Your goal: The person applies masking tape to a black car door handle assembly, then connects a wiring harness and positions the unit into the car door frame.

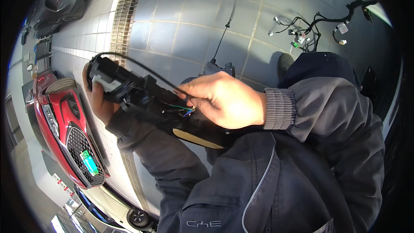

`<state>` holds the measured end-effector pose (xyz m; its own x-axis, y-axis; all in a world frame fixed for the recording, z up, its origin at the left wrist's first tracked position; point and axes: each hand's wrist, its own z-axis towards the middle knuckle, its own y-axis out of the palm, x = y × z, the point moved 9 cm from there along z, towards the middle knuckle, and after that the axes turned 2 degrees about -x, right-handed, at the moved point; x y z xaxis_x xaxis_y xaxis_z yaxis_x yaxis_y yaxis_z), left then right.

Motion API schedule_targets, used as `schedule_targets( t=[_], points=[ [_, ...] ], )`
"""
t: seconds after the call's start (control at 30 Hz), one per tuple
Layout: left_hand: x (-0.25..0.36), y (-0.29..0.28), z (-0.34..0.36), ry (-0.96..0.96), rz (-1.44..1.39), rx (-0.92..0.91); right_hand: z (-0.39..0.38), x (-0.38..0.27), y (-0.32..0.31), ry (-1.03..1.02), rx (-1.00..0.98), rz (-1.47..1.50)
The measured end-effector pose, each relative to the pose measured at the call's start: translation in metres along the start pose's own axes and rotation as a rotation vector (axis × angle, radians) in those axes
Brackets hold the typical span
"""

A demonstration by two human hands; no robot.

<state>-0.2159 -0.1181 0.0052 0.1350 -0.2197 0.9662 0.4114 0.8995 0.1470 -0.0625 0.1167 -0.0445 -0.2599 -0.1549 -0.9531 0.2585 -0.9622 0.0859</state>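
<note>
A long black plastic car part (146,88), with a grey piece near its far left end, lies across the space above my lap. My left hand (100,101) is wrapped round that left end, thumb on the near side and fingers mostly hidden behind. A thin black cable (146,65) arches over the part from the left end. My right hand (226,99) pinches this cable between thumb and fingers. Beneath those fingertips run thin green and blue wires (187,113). A beige strip (196,139) shows at the part's near edge; whether it belongs to the part I cannot tell.
On the tiled floor (185,30) ahead lies a black mechanism (222,68) with a cable (226,30) stretching away. A wiring harness (319,19) with several connectors hangs at the far right. A drain grate (128,6) runs along the left; beyond stands a red car (64,125).
</note>
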Motion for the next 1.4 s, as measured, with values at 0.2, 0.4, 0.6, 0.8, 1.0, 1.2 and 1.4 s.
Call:
schedule_targets(
  t=[0.2, 0.4, 0.6, 0.8, 1.0, 1.2, 1.4],
  points=[
    [-0.017, -0.005, 0.001, -0.067, 0.064, 0.062, -0.001, 0.015, 0.007, 0.08, -0.093, -0.272],
    [-0.014, 0.035, 0.008, -0.136, 0.1, 0.117, -0.007, 0.018, -0.001, 0.157, -0.062, -0.335],
    [0.01, 0.077, 0.007, -0.138, 0.3, 0.139, -0.012, 0.02, -0.002, 0.228, -0.072, -0.286],
    [0.032, 0.126, -0.001, -0.192, 0.708, 0.136, -0.02, 0.028, -0.001, 0.461, -0.176, -0.165],
    [0.043, 0.17, -0.02, -0.037, -0.002, -0.335, -0.023, 0.02, -0.003, 0.494, -0.172, -0.103],
    [-0.05, 0.165, -0.045, -0.157, -0.191, -0.028, -0.021, 0.036, -0.004, 0.502, -0.059, 0.01],
    [-0.073, 0.164, -0.036, -0.256, -0.191, -0.035, -0.02, 0.054, -0.008, 0.54, 0.021, 0.012]
  ],
)
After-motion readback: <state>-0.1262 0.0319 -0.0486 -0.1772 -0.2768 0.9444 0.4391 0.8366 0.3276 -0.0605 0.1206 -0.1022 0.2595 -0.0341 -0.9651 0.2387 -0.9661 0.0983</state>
